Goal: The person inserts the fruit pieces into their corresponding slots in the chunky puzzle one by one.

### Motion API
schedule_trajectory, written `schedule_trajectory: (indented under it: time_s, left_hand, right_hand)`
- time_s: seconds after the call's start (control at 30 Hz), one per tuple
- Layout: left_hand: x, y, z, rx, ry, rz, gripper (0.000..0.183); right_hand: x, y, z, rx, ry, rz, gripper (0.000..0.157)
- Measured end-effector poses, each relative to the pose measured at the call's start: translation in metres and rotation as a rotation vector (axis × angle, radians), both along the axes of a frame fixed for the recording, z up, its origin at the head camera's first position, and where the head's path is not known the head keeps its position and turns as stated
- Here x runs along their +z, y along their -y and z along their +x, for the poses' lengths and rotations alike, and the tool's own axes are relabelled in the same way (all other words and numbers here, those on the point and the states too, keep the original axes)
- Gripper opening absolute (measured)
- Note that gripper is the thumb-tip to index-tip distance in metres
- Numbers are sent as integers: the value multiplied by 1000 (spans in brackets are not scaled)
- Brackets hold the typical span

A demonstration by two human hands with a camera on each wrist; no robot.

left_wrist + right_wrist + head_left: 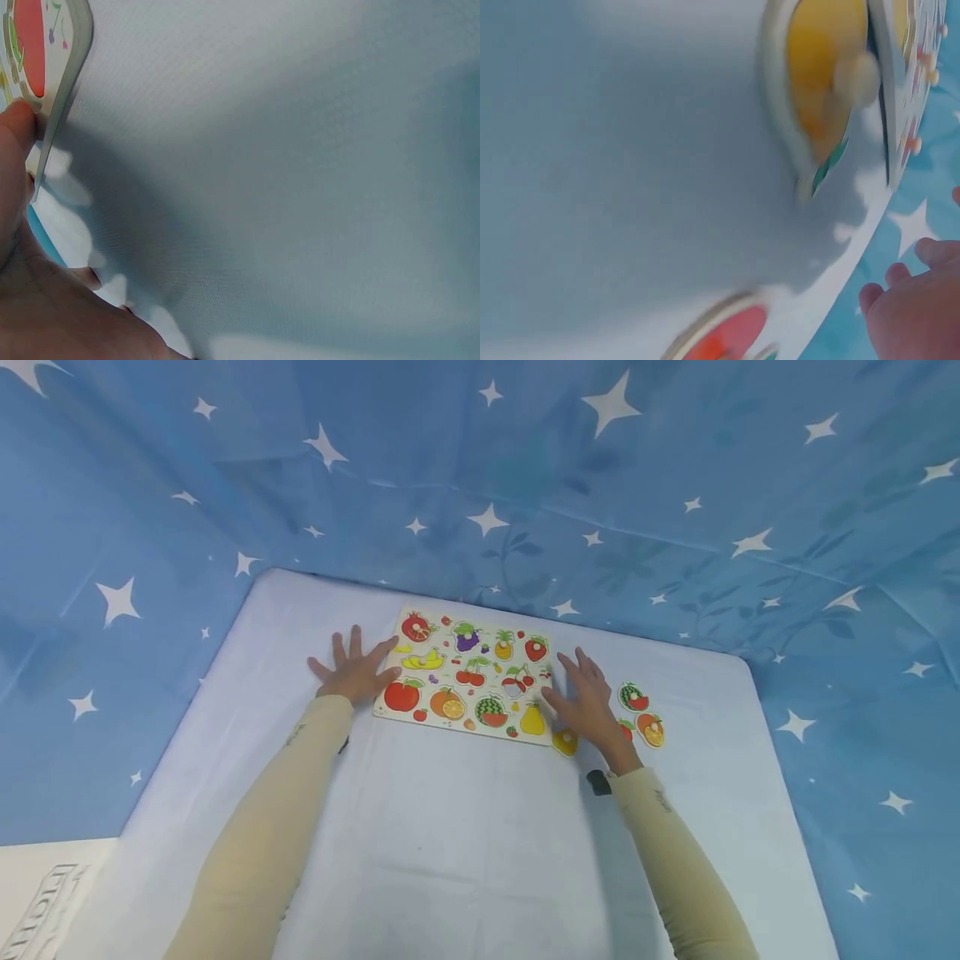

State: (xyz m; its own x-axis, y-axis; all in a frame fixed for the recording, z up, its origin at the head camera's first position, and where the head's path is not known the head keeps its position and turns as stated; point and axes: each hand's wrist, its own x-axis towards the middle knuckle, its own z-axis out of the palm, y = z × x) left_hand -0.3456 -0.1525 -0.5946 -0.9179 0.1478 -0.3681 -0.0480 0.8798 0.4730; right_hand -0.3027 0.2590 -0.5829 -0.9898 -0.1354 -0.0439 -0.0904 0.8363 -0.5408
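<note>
A wooden fruit puzzle board lies between the two hands, with printed fruits and knobbed pieces across it. My left hand is spread at the board's left side; in the left wrist view a fingertip meets the board's edge. On the right, my right hand is spread with its fingers straight beside the board's right edge, holding nothing. Just below that hand, a yellow knobbed pear-like piece lies against the board's lower right corner. The right wrist view shows this yellow piece close up, blurred.
To the right of my right wrist lie a watermelon piece, an orange piece and a red piece partly hidden by the wrist. A white cloth covers the table. Blue star-patterned fabric hangs behind it.
</note>
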Motion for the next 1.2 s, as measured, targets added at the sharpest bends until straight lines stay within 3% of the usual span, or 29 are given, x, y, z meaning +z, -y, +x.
schedule_trajectory:
  time_s: [0.27,0.6,1.2]
  left_hand:
    - [8,0,-1,-7,3,2,76]
    - [9,0,-1,-3,4,2,75]
    - [-4,1,-6,1,23,2,77]
  right_hand:
    - [6,-29,11,-66,30,39,82]
    - [11,-70,22,-124,57,94,85]
    - [17,-115,49,-174,79,34,85]
